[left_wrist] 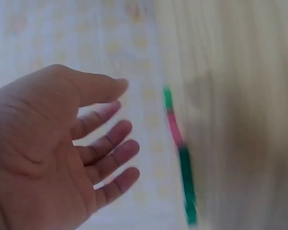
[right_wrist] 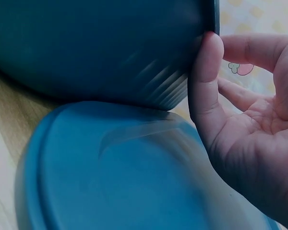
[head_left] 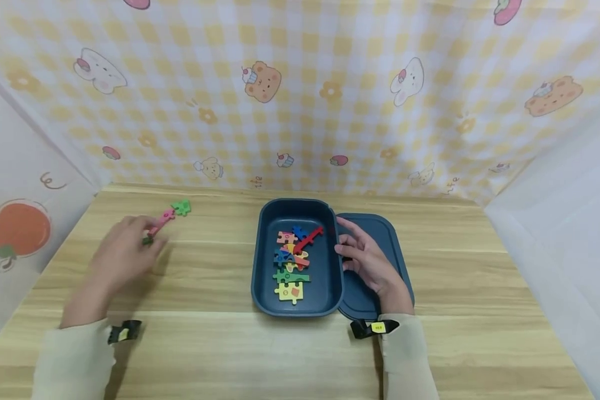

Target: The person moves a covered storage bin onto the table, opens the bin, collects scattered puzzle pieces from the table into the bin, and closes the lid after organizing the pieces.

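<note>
The left hand (head_left: 127, 247) hovered by the puzzle strip (head_left: 165, 218), far left; the right hand (head_left: 367, 258) pinched the box's (head_left: 325, 280) right rim.
Only the head view showed pieces (head_left: 295, 277) inside; the left wrist view revealed loosely spread, empty fingers.

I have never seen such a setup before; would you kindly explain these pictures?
There is no machine: a person works with two bare hands. A head camera took the wide picture; a camera on each wrist took the others. On the wooden table sit a dark blue box with colourful puzzle pieces inside, a matching lid beside it, and a row of more pieces. The left hand is by that row, visibly holding nothing; the right hand touches the box's side.
</note>
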`<action>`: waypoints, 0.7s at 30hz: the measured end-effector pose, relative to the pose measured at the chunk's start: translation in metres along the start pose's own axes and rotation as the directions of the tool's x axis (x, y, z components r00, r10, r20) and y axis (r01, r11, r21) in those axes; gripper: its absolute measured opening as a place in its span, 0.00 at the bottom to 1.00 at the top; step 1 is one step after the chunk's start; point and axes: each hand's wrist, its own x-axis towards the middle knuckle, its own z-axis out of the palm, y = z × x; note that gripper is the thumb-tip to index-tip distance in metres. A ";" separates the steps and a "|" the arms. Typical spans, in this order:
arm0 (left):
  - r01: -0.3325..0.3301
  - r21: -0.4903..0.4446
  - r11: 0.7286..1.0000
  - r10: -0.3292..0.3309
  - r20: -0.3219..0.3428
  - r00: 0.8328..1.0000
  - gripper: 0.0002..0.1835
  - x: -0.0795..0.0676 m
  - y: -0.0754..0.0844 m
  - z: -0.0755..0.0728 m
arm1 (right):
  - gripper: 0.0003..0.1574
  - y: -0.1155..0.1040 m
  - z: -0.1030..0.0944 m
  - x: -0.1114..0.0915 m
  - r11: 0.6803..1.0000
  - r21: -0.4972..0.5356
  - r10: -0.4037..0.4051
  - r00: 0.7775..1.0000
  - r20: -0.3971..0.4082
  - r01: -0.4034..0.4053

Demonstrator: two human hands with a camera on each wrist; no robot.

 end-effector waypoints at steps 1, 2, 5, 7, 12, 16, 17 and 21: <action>0.032 0.018 0.999 -0.032 0.015 0.999 0.29 -0.002 -0.009 -0.003 | 0.49 0.000 0.000 0.000 1.000 0.000 -0.002 1.000 0.005 0.002; 0.054 0.034 0.998 -0.055 0.025 0.998 0.32 -0.003 -0.019 -0.005 | 0.48 0.000 -0.001 0.000 1.000 -0.002 -0.005 1.000 0.010 0.005; 0.087 0.048 0.995 -0.090 0.060 0.994 0.37 -0.007 -0.037 -0.009 | 0.47 -0.001 -0.001 0.001 1.000 -0.005 -0.006 1.000 0.018 0.007; 0.086 0.044 0.995 -0.089 0.067 0.994 0.37 -0.008 -0.043 -0.010 | 0.47 -0.001 -0.001 0.001 1.000 -0.008 -0.005 1.000 0.021 0.005; 0.091 0.039 0.995 -0.093 0.058 0.994 0.33 -0.006 -0.046 -0.006 | 0.46 -0.002 0.000 0.001 1.000 -0.007 -0.005 1.000 0.023 0.006; 0.121 0.034 0.992 -0.123 0.052 0.991 0.31 -0.006 -0.046 -0.004 | 0.46 -0.002 0.000 0.002 1.000 0.000 -0.003 1.000 0.022 0.003; 0.125 0.035 0.992 -0.127 0.049 0.991 0.31 -0.006 -0.046 -0.004 | 0.46 -0.002 0.000 0.002 1.000 0.001 -0.003 1.000 0.022 0.003; 0.118 0.040 0.992 -0.119 0.042 0.992 0.27 -0.006 -0.048 -0.002 | 0.46 -0.001 0.000 0.001 1.000 0.001 -0.003 1.000 0.021 0.003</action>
